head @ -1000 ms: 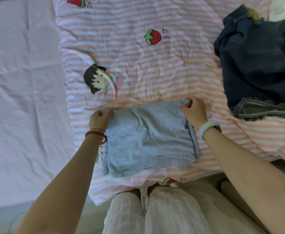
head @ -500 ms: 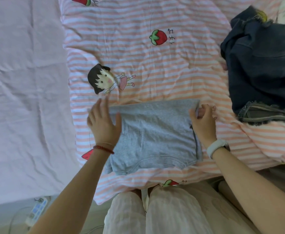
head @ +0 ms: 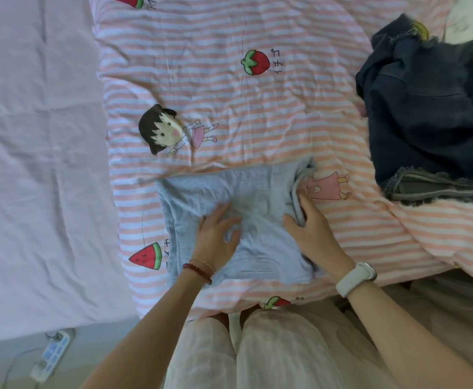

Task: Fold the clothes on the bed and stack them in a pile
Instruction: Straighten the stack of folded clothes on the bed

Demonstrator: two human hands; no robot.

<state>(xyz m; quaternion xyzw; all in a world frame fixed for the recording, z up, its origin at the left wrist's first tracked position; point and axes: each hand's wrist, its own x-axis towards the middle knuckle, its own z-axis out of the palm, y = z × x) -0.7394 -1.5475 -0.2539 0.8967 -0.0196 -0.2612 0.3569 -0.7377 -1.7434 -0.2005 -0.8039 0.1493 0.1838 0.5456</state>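
Head view, and the grey garment (head: 257, 197) sits front and centre, lying on the striped quilt (head: 257, 94) at the near edge of the bed, just ahead of the person's knees. It is soft grey jersey, already folded down to a rough rectangle, with layered edges showing along its left side and its far right corner bunched and lifted.

The step in hand looks like one more fold across the width. The left hand (head: 215, 237) lies flat on the middle of the cloth, fingers spread, its grip released and simply pressing. The right hand (head: 311, 234) is at the right edge, thumb on top and fingers tucked under the bunched layers, so its grip is grasping the garment.

Next move, by the look of it: carry that right edge over toward the left while the flat hand pins the crease line, then smooth it so the layers do not slide.

Further out, a heap of dark denim clothes (head: 431, 108) waits unfolded at the right, well apart from the grey piece. No finished pile shows anywhere, so the job seems early. Lilac sheet (head: 33, 164) covers the bed's left side.
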